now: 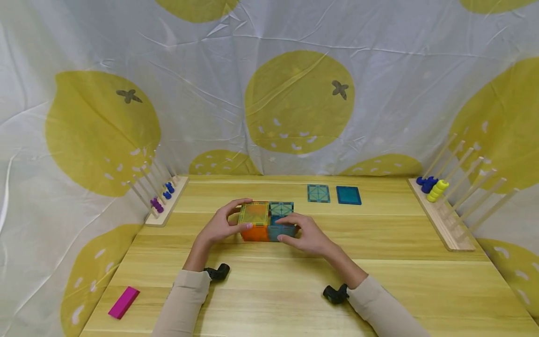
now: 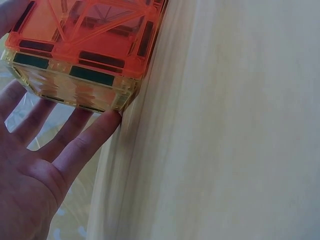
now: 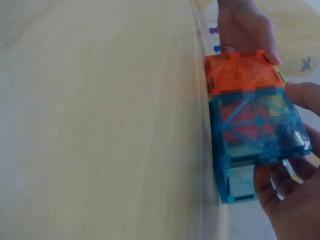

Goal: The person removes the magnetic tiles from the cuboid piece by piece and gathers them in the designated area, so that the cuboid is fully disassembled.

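Observation:
A box of see-through magnetic tiles stands mid-table. Its left half [image 1: 254,233] has orange sides and a yellow top; the right half [image 1: 275,232] is blue, and its top looks uncovered. My left hand [image 1: 219,227] grips the left half, thumb at the front edge and fingers round the far side. In the left wrist view, fingertips touch a yellowish face below the orange tile [image 2: 105,30]. My right hand [image 1: 311,235] holds the blue half, thumb low on the front and fingers over the right end. The blue lattice face [image 3: 257,125] shows in the right wrist view.
Behind the box lie a light blue tile [image 1: 318,193] and a darker blue tile [image 1: 348,195]. Wooden peg racks with beads stand at the left [image 1: 168,206] and right [image 1: 446,224] edges. A magenta block [image 1: 124,303] lies front left. A lemon-print curtain [image 1: 202,103] hangs behind.

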Demonstrator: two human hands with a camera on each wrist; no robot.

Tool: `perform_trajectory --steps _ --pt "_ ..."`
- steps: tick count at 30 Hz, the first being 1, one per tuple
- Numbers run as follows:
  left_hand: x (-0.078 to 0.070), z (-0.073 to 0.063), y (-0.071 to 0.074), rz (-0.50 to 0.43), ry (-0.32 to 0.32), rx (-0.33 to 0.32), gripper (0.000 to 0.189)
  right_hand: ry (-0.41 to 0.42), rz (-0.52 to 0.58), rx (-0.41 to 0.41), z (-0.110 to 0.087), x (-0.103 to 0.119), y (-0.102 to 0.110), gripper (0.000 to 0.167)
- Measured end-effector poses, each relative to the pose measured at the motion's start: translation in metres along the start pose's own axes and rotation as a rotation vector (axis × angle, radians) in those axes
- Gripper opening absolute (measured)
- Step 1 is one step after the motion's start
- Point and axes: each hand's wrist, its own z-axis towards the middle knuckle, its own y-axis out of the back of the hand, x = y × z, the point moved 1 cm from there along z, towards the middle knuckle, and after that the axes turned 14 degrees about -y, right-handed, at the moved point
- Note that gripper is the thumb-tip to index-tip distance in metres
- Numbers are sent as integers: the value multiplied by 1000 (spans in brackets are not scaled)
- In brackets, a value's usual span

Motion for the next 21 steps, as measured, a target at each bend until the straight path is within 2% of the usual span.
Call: perform_trajectory --steps 13,21 --pt "-1 -1 -1 -9 9 0 68 -30 -8 -1 2 4 2 24" --pt "2 -2 1 1 27 0 67 -37 -11 -27 -1 -1 13 22"
